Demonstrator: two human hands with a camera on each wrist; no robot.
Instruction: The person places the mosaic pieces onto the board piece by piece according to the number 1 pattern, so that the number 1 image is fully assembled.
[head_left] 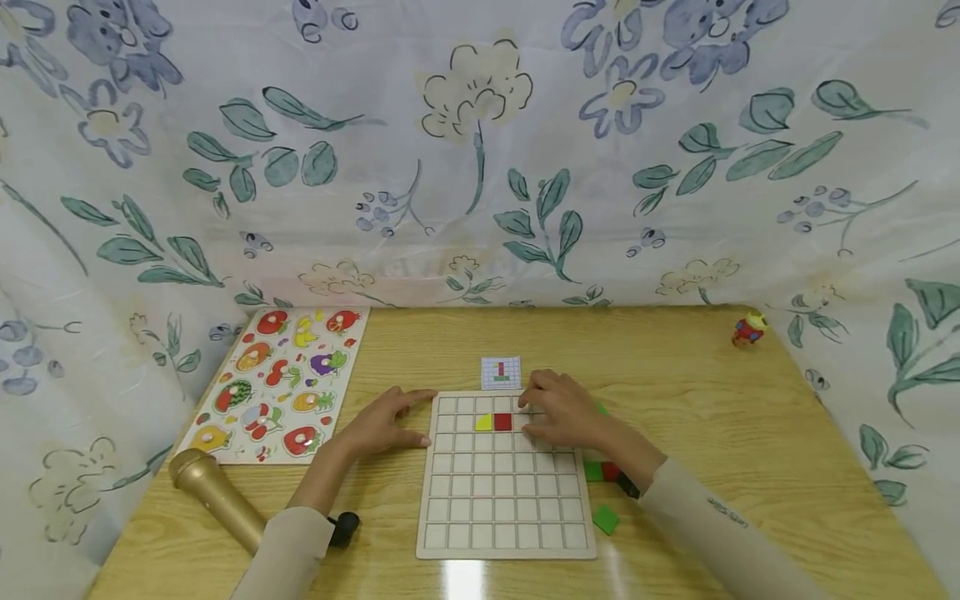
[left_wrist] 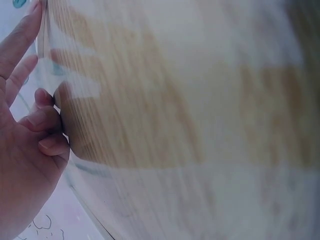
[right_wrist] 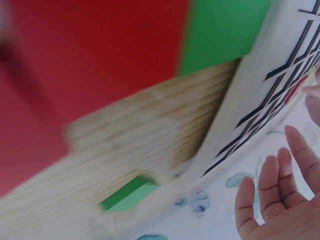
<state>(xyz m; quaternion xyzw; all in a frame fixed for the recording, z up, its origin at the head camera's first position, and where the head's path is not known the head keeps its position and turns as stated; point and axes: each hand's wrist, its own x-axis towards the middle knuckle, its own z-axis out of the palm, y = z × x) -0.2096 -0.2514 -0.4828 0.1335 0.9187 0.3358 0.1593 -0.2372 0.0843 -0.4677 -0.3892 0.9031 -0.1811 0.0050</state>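
Two tiles, a yellow tile and a red square tile, sit side by side in the gridded board's 2nd row from top. Step in hand looks like copying the pattern card just above it, prob. early on. Next move prob. calls for another red pc below the 1st, from the loose green tile & loose red tile R of the board. L hand: index & thumb spread, tips at the board's L edge, other fingers curled. R hand: over upper R cells, palm-down, fingers & thumb apart, nothing visible btwn them.
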